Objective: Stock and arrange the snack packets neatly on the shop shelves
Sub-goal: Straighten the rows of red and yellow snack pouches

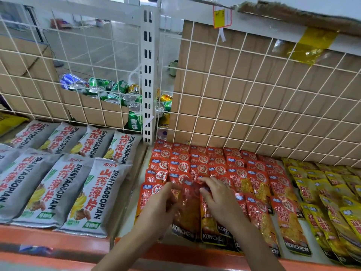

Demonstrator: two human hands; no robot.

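Left hand (162, 206) and right hand (220, 200): fingers grasp one red packet (187, 208) over the red rows (214, 163), front of shelf (58, 240). Grey packets (58, 182) to the left, yellow packets (332, 194) to the right. Behind wire grid (224, 106), cardboard box (89, 109) holds cans (119, 92).

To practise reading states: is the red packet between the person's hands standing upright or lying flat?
The red packet lies flat, face up over the front row; left hand and right hand hold its upper end.

Bare left forearm (127, 245), right forearm (256, 251)
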